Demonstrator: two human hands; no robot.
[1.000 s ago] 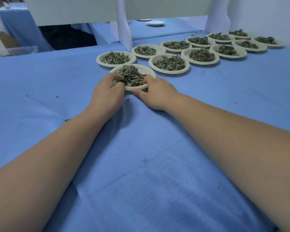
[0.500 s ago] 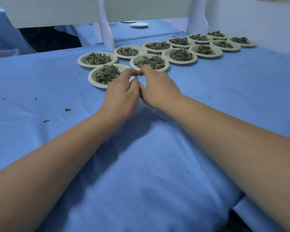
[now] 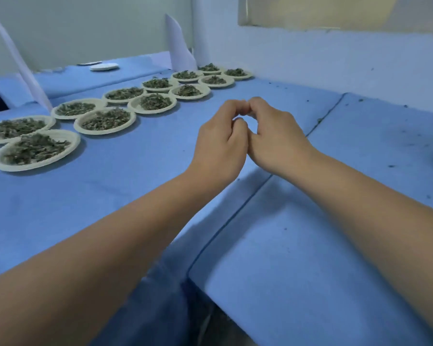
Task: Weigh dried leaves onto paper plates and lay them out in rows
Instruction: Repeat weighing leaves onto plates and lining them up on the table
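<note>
Eleven filled paper plates point(image 3: 105, 120) stood in two rows on the blue-covered bench point(image 3: 125, 186), each holding dried leaves point(image 3: 34, 148). The nearest plate point(image 3: 36, 150) closed the front row. The left hand point(image 3: 220, 143) and right hand point(image 3: 273, 136) were empty, loosely curled and touching at the fingertips above the cloth, clear of every plate. One empty plate point(image 3: 103, 67) lay far back. Judged progress: layout well advanced; any further weighing remained.

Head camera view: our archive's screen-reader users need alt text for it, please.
Two bare hands, left hand and right hand, meet fingertip to fingertip above a blue table cover, holding no plate. To the left, paper plates of dried leaves lie in two rows.
</note>
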